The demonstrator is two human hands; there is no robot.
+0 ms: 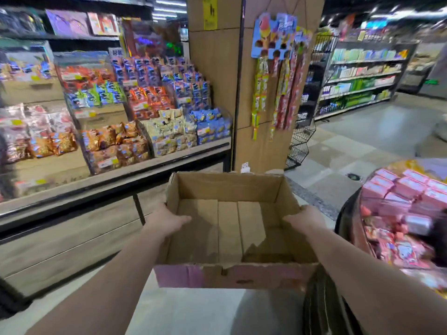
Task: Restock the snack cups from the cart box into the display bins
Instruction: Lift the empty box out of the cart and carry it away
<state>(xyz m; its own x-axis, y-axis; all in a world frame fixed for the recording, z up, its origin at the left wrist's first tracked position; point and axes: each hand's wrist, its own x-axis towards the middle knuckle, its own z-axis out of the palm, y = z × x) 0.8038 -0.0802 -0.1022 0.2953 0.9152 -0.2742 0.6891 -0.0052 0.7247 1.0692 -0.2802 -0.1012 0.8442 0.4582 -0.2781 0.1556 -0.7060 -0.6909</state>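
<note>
Between both hands (pixel 169 220), empty box (pixel 232 238)

The shop is lit from above by long white ceiling strip lights (pixel 169 6) at the top centre of the frame, bright and slightly blown out. The pale grey tiled floor (pixel 362 141) at right centre carries a soft sheen. Inside the open brown cardboard box (pixel 232 187) at lower centre, soft shadows fall across its bottom. Motion blur smears the pink boxed goods (pixel 406 189) at the right edge and the packets at the far left. Wide-angle distortion bends the shelving outward toward the corners.
</note>
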